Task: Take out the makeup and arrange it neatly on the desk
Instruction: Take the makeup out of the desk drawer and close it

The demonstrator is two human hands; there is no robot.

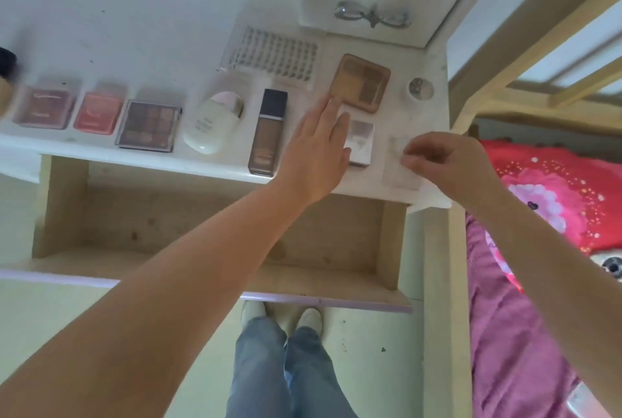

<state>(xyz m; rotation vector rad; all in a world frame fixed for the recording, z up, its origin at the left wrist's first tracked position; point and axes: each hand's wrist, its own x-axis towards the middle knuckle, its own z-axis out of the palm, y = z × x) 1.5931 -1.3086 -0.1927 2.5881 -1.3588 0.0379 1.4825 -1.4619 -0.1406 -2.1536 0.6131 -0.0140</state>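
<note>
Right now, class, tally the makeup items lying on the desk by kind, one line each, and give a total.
Pink blush compacts: 2
Eyeshadow palettes: 2
Cream bottle: 1
Foundation bottle: 1
False lash tray: 1
Silver compact: 1
Clear flat case: 1
Small round pot: 1
Total: 10

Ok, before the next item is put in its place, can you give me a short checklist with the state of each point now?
1. Drawer emptied: ok, only bare wood shows.
2. Front row straight along the desk edge, from the pink compacts to the foundation bottle: ok.
3. Silver compact squared with the row: cannot tell, the left hand covers part of it.
4. Clear case safely on the desk: not ok, it sits near the corner edge under the right hand.
5. Right hand's grip on the clear case: cannot tell, blurred.
</note>
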